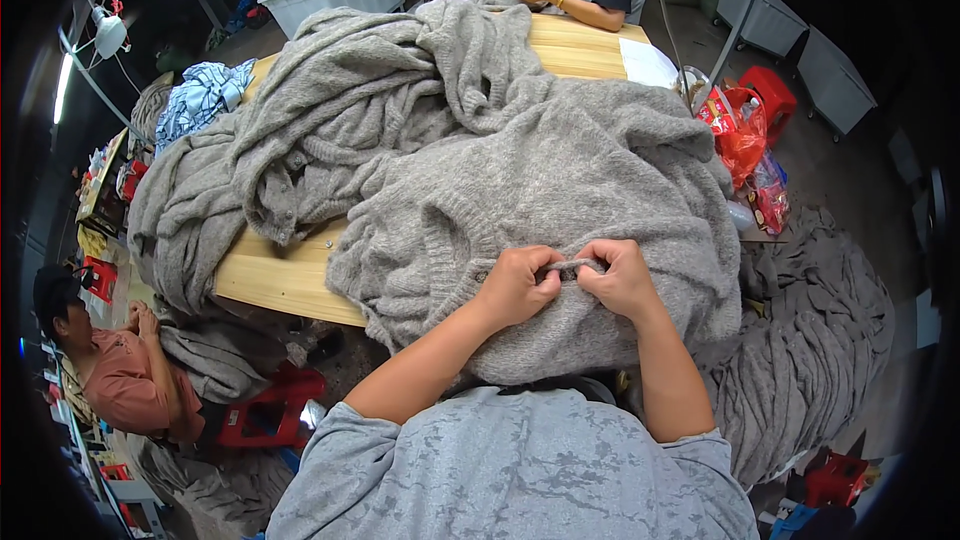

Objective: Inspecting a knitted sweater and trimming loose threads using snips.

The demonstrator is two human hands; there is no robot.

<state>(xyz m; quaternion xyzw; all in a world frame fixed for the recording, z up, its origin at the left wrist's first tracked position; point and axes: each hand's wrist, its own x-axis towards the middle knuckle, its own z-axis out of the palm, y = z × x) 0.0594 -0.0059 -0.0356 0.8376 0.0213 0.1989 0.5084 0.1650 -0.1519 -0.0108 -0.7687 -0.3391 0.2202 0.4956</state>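
We have both hands on the grey knitted sweater (560,190) that is draped over the near edge of the wooden table (285,285) and hangs down toward our lap. Our left hand (518,283) and right hand (618,276) sit side by side, fingertips nearly touching, each pinching the same small raised fold of knit between thumb and fingers. Whether a thread or tool sits in that pinch we cannot tell; the spot is too small.

As for progress, this garment looks to be mid-handling: only one spot on it is under our fingers. A heap of similar grey sweaters (330,110) covers the far half of the table, and more grey knitwear (815,340) lies piled on the floor to the right (which pile is finished is not evident). Other people work at the far edge and on the left.
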